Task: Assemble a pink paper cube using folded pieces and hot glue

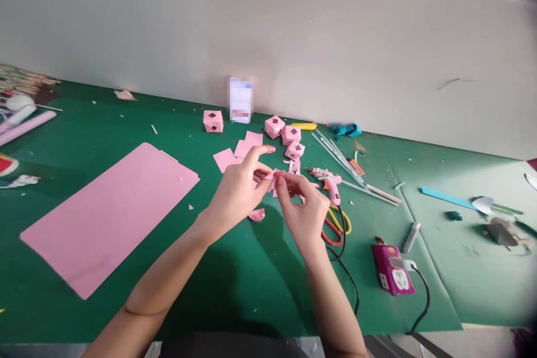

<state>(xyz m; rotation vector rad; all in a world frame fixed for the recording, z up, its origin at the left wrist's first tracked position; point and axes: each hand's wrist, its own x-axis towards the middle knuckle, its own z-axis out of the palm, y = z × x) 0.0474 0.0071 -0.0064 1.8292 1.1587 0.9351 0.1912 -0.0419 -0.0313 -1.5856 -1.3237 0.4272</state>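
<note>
Between my two hands is a small piece of pink paper [277,174], pinched by the fingertips over the green table. My left hand [239,187] holds its left side, with the index finger raised and stretched out. On the other side, my right hand [302,201] grips it between thumb and fingers. Square pink paper pieces [225,160] lie just beyond my left hand. Several folded pink paper shapes with diamond-shaped holes stand farther back, one [213,121] apart on the left and others [291,135] grouped on the right. A curved pink scrap [257,215] lies below my hands.
A large pink sheet [109,218] covers the table's left part. Right of my hands are a pink glue gun [331,183] with a black cable, scissors [333,233], clear glue sticks [342,156] and a purple power strip [392,268]. A phone [240,99] leans against the wall.
</note>
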